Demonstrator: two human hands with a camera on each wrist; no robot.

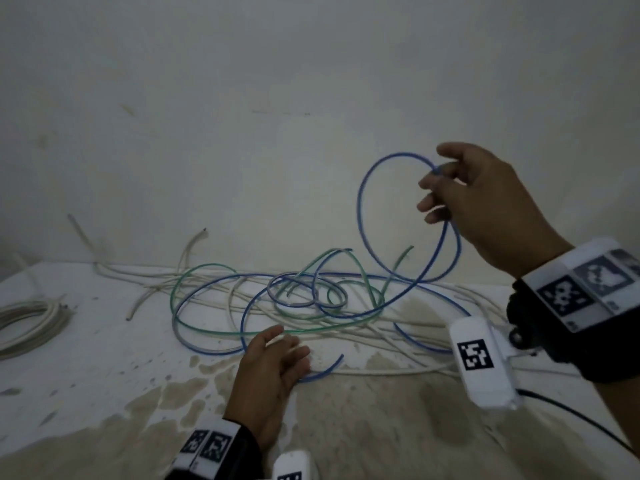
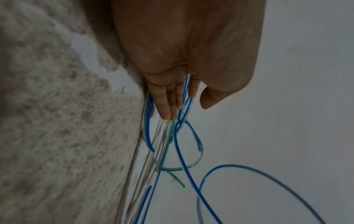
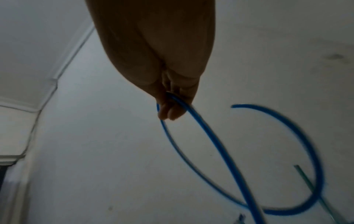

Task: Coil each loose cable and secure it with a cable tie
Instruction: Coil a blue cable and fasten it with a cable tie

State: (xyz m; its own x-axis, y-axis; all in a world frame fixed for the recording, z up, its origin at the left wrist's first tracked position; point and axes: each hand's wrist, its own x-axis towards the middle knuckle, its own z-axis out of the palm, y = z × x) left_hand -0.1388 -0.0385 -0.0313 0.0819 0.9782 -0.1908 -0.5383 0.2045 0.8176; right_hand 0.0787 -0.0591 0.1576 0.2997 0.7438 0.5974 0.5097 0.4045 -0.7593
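A long blue cable (image 1: 360, 202) rises from the tangle on the white stained surface (image 1: 104, 375) into a raised loop. My right hand (image 1: 433, 178) holds that loop up near the wall, its fingers curled round two strands; the right wrist view shows the right hand (image 3: 170, 109) gripping the blue cable (image 3: 210, 144). My left hand (image 1: 287, 344) hovers low at the tangle's near edge, fingers relaxed, beside a loose blue cable end (image 1: 325, 368). In the left wrist view the left hand (image 2: 172, 106) has straight fingers with a blue strand (image 2: 185, 91) running along them. A green cable (image 1: 242, 332) and white cables (image 1: 381, 372) lie tangled with the blue.
A coiled white cable (image 1: 31, 317) lies at the far left of the surface. The pale wall (image 1: 242, 133) stands right behind the tangle. A black lead (image 1: 571, 417) runs from the right wrist camera across the lower right.
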